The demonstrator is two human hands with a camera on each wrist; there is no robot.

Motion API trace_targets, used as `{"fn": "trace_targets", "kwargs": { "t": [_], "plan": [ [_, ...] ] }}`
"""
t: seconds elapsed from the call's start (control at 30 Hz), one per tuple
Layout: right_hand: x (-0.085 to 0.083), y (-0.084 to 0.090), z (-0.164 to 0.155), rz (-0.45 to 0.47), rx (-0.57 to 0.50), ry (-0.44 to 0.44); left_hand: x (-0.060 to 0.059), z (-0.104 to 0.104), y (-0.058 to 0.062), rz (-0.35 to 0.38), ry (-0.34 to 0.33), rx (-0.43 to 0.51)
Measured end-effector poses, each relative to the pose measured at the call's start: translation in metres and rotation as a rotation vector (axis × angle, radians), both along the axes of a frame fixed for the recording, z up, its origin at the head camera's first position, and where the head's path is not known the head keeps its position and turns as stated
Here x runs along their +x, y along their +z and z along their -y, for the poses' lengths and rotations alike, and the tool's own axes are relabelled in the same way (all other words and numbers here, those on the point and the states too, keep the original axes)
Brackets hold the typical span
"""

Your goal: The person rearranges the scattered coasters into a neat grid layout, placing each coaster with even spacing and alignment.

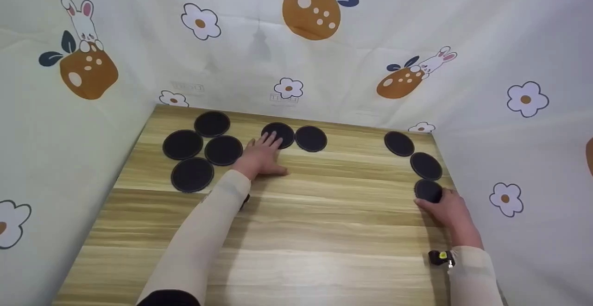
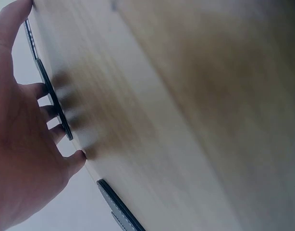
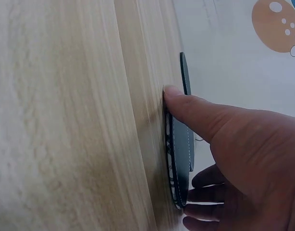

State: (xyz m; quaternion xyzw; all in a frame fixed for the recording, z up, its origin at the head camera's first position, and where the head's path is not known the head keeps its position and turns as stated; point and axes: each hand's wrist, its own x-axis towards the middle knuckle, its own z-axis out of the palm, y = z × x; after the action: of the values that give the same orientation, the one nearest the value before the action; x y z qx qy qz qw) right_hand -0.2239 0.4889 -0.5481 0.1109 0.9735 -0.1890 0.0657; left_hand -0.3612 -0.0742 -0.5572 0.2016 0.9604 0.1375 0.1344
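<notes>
The head view looks forward and down over the whole worktop [image 1: 324, 232]. Both wrist views skim its surface from very near, each beside its own hand.

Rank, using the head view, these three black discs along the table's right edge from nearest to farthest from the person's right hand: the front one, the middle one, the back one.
1. Front disc: under the right hand's fingertips, nearest the person.
2. Middle disc: just behind it, along the right edge.
3. Back disc: farthest, near the back wall and slightly left of the others.
</notes>
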Motion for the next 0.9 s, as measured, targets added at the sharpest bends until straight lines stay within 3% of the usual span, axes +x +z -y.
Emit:
{"fn": "trace_targets", "kwargs": {
  "t": [0.53,0.9],
  "plan": [
    [0.000,-0.007,0.001,-0.027,0.012,-0.025,0.000,0.000,0.000,0.000,-0.003,0.004],
    [0.000,-0.013,0.000,-0.051,0.044,-0.019,-0.017,-0.002,-0.016,0.050,0.009,-0.023]
  ]
}}
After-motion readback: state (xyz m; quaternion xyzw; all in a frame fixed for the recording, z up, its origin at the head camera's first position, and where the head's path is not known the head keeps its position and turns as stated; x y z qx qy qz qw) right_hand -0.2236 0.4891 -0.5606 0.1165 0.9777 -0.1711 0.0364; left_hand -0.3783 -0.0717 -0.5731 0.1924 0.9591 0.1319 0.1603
